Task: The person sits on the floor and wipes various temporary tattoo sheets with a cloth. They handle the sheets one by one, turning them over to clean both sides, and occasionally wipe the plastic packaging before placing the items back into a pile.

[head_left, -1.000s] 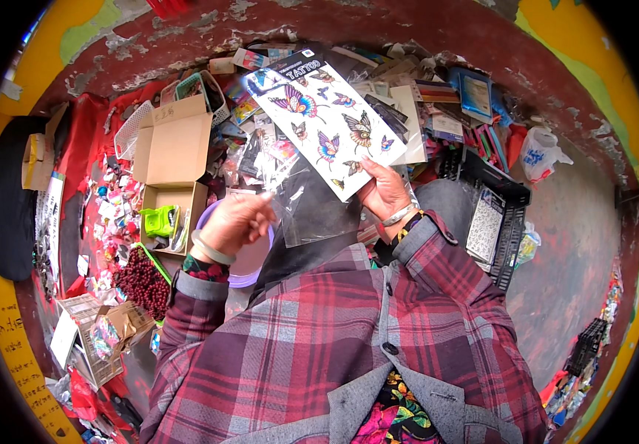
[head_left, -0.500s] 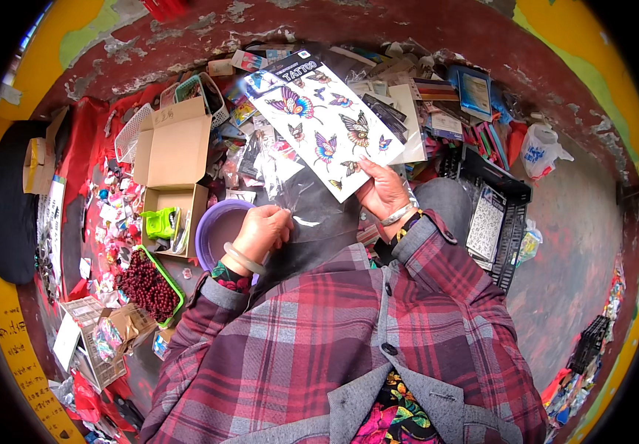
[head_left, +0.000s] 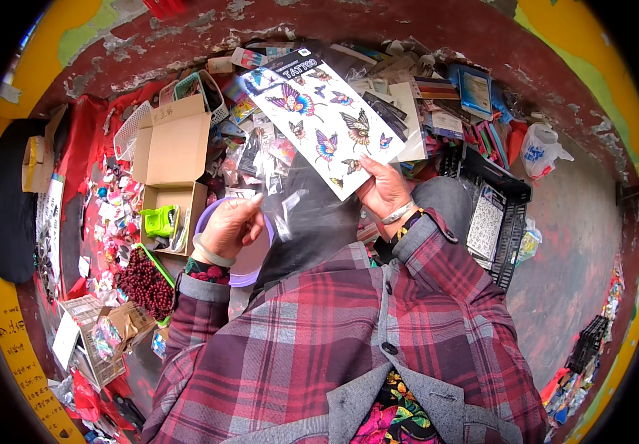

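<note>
Grip, right hand (head_left: 384,191): pinching butterfly sheet (head_left: 327,129) at 5 o'clock, likely keeping prints visible. Left hand (head_left: 232,228), 9 o'clock: curling by basin (head_left: 245,280), can't tell if gripping anything.

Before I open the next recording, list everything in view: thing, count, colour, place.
Butterfly sheet: 1, white with black top, centre
Film: count unclear, clear, centre
Basin: 1, purple, centre left
Open box: 1, brown, left of basin
Green item: 1, green, in open box
Beads: many, dark red, in tray
Tray: 1, green, near open box
Baskets: at least 2, white, upper left
Packets: many, mixed, along wall
Bag: 1, white, upper right
Crate: at least 1, black, right
Trinkets: many, mixed, on red cloth, left
Wall: 1, maroon, top
Jacket: 1, red-grey plaid, bottom
Bracelets: 2, pale, wrists
Right hand: 1, bare, holding butterfly sheet
Left hand: 1, bare, before basin
</note>
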`<state>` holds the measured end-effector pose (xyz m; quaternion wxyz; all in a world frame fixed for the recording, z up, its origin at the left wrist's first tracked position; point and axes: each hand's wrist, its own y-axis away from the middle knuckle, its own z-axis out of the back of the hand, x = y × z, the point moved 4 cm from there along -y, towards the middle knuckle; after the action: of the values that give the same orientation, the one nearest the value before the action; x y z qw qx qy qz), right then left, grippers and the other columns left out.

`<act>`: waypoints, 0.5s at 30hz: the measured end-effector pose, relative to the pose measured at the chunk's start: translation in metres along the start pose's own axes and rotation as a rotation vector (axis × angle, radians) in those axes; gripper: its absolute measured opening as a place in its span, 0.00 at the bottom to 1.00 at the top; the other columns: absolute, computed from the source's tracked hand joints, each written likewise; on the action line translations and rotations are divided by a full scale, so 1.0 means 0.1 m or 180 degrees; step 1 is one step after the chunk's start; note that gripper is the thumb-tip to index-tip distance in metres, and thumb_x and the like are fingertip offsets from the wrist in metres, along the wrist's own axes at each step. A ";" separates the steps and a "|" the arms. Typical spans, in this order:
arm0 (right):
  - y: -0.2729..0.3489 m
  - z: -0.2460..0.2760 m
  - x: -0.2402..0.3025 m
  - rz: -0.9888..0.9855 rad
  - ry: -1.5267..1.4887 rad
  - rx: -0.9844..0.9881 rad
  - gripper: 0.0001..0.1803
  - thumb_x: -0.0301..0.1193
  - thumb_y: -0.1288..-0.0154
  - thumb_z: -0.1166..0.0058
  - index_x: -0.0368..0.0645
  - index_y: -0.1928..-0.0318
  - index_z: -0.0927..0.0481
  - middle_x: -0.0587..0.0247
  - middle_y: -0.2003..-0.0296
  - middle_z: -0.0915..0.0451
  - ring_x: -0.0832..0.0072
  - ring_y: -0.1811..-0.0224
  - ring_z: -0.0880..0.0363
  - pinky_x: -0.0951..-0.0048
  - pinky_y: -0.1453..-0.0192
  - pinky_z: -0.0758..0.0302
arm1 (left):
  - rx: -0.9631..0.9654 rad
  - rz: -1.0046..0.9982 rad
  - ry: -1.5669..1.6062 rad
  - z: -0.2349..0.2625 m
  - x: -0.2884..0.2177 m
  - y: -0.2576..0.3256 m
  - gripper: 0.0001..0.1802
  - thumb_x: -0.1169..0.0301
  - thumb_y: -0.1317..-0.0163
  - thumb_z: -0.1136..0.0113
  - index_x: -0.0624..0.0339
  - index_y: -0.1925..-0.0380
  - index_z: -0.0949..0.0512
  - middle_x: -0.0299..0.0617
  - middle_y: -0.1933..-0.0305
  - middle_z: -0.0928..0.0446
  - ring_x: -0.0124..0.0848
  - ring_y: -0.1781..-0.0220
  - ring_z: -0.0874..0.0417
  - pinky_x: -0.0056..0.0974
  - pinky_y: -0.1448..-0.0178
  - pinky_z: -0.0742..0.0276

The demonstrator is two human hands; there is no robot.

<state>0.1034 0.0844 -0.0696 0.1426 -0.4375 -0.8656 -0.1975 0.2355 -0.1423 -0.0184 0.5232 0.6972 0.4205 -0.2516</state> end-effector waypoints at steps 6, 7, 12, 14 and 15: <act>-0.01 0.03 0.00 -0.0043 -0.0042 0.0025 0.21 0.22 0.36 0.51 0.38 0.42 0.34 0.56 0.48 0.26 0.64 0.46 0.26 0.57 0.39 0.31 | 0.0043 -0.0026 -0.0512 -0.08 0.02 0.11 0.25 0.55 0.35 0.48 0.62 0.84 0.25 0.38 0.89 0.29 0.22 0.91 0.35 0.24 0.86 0.45; -0.01 0.03 -0.01 -0.0037 -0.0028 0.0018 0.21 0.22 0.36 0.51 0.38 0.42 0.34 0.56 0.48 0.26 0.64 0.46 0.26 0.57 0.39 0.31 | -0.0029 0.0112 -0.0687 -0.16 0.02 0.15 0.24 0.55 0.35 0.47 0.62 0.84 0.24 0.38 0.89 0.29 0.21 0.90 0.33 0.24 0.86 0.44; -0.01 0.02 -0.01 -0.0079 -0.0073 0.0097 0.21 0.22 0.35 0.52 0.37 0.42 0.34 0.56 0.48 0.26 0.63 0.46 0.26 0.57 0.39 0.31 | -0.0576 0.0363 -0.1466 -0.42 0.11 0.11 0.22 0.57 0.38 0.44 0.62 0.84 0.24 0.35 0.89 0.29 0.20 0.89 0.33 0.24 0.85 0.43; -0.02 0.04 -0.01 -0.0027 -0.0056 0.0024 0.21 0.22 0.35 0.52 0.37 0.42 0.34 0.56 0.48 0.26 0.63 0.46 0.26 0.57 0.39 0.31 | -0.0676 0.0155 -0.1468 -0.40 0.16 0.06 0.20 0.59 0.37 0.45 0.62 0.83 0.24 0.35 0.88 0.29 0.19 0.89 0.34 0.24 0.84 0.44; -0.02 0.05 -0.01 -0.0003 -0.0046 -0.0012 0.21 0.22 0.35 0.52 0.37 0.42 0.34 0.56 0.48 0.26 0.63 0.46 0.26 0.57 0.39 0.31 | -0.0602 0.0189 -0.1307 -0.40 0.17 0.06 0.19 0.60 0.37 0.45 0.61 0.83 0.24 0.34 0.88 0.29 0.19 0.89 0.35 0.24 0.84 0.45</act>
<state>0.1021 0.0845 -0.0746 0.1353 -0.4387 -0.8665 -0.1961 0.2453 -0.0999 -0.0155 0.6680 0.5913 0.3062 -0.3322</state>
